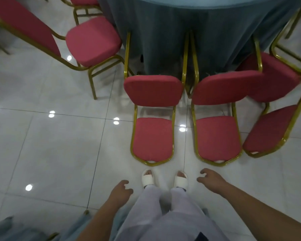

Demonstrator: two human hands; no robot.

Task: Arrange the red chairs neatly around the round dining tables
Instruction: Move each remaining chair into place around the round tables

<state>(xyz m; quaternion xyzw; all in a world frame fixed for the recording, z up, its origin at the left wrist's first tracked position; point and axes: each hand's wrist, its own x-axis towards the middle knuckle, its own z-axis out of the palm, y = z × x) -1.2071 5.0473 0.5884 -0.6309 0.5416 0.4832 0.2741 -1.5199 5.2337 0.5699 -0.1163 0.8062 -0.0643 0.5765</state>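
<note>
Loosely curled and holding nothing, left hand (122, 189) and right hand (209, 178) hung just behind two red chairs (153, 136) tucked side by side at the round table (163, 32).

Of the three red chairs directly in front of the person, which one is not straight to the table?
The rightmost chair: it is turned at a slant, while the left chair and the middle chair sit parallel, side by side.

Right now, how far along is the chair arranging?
Done: the centre chair and the chair beside it stand side by side facing the round table. In hand: nothing; left hand and right hand hang free. Left: the far-right chair crowds them at an angle, and the left chair stands askew.
</note>
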